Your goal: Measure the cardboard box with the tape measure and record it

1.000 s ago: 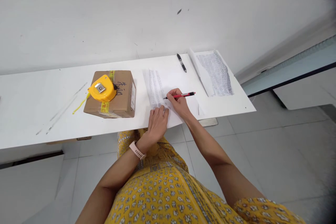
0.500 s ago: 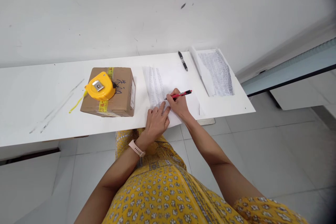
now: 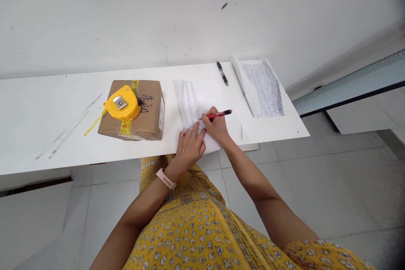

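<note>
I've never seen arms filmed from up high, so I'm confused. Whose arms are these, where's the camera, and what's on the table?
There's no robot here, just a person using two bare hands. The camera is on their head, looking forward and down. The right hand holds a red and black pen, its tip at a sheet of paper with small rows of marks. The left hand rests on that paper; a pink band circles its wrist. Left along the white table sits a cardboard box with a yellow tape measure on top. Toward the right lie a black pen and more paper, thickly marked.
</note>
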A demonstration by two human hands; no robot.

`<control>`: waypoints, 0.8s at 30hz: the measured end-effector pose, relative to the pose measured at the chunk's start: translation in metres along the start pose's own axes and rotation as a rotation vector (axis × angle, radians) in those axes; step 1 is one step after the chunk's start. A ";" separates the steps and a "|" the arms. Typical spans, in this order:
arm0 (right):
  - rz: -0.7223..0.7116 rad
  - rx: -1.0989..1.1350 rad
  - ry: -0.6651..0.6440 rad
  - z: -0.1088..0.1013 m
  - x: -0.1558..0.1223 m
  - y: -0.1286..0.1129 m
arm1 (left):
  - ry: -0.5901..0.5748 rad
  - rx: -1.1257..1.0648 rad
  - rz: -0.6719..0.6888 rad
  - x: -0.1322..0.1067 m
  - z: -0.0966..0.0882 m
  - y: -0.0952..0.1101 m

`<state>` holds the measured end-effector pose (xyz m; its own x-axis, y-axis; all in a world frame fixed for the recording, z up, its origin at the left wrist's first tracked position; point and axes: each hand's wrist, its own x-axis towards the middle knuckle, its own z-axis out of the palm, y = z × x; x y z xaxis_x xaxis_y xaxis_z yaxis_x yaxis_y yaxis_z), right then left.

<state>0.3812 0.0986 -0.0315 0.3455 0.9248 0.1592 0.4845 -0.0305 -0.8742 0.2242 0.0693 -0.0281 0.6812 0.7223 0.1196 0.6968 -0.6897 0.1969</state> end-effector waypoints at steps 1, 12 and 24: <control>0.004 -0.001 -0.002 0.000 0.000 0.000 | -0.005 -0.001 -0.001 0.000 0.000 0.000; 0.012 0.034 0.000 -0.001 0.000 -0.001 | -0.007 0.013 0.007 0.001 0.001 0.000; 0.000 0.050 0.023 0.000 0.000 0.002 | -0.002 0.024 0.012 0.001 0.000 0.000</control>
<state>0.3822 0.0986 -0.0335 0.3643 0.9159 0.1687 0.4440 -0.0115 -0.8959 0.2248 0.0697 -0.0283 0.6898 0.7139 0.1202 0.6937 -0.6993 0.1723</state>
